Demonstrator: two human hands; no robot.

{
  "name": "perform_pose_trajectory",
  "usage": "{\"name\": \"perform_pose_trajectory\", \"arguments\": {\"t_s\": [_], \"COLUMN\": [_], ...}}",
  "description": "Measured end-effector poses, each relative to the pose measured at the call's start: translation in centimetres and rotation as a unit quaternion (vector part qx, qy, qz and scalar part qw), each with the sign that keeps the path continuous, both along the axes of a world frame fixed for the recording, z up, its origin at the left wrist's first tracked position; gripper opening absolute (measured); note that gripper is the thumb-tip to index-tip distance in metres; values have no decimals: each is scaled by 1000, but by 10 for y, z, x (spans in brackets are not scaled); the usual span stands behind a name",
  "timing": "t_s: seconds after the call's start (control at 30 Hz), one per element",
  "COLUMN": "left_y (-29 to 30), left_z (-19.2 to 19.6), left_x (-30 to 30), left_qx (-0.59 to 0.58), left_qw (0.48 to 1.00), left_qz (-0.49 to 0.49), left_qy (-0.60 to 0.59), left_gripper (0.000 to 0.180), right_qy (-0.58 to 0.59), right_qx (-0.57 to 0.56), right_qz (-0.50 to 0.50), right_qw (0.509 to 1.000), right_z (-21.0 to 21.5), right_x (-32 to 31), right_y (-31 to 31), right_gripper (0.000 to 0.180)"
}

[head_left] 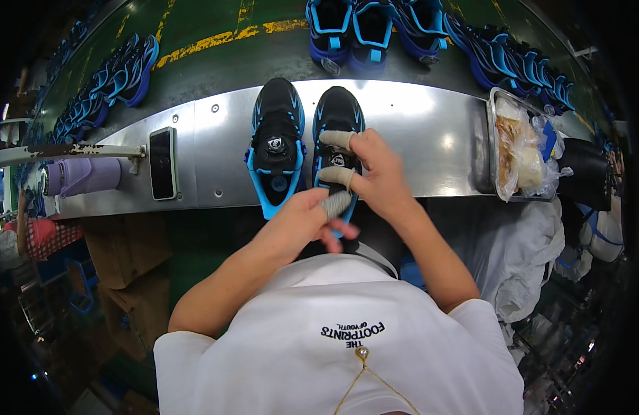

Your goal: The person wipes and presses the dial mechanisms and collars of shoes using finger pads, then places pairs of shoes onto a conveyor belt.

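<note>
My right hand's [383,169] sheathed fingers [336,140] spread apart around the dial [338,160] of the black-and-blue sneaker [337,107] on the metal worktop [430,142]; my left hand [295,223] blurs near its back, grip unclear; probably light, soft-uppered, stiff-soled, best steadied rearward

Toward 6 o'clock, dark block lettering [352,333] is running upside down across the white shirt [264,346]. Toward 11 and 1 o'clock, pale marks are showing on the left dial [276,144] and right dial [337,160] of two shoes [278,104], too small for reading.
</note>
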State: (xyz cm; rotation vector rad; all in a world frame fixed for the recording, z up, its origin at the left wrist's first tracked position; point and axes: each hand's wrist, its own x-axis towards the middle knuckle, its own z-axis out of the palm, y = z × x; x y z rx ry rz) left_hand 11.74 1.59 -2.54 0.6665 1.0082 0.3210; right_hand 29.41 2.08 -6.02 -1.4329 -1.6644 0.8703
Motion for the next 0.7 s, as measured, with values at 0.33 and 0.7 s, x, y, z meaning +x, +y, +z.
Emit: {"name": "perform_pose_trajectory", "arguments": {"t_s": [0.33,0.7], "left_y": [66,86], "left_z": [-24,-23], "left_x": [-54,-75], "left_qx": [505,474], "left_qw": [829,863], "left_qz": [-100,-119], "left_qy": [219,128], "left_gripper": [43,42], "right_qy": [-85,-122], "right_qx": [58,-1], "right_qz": [71,125], "right_qw": [992,985], "right_z": [-25,-73], "right_x": [-34,-77], "right_y": [108,157], "right_gripper": [45,51]}}
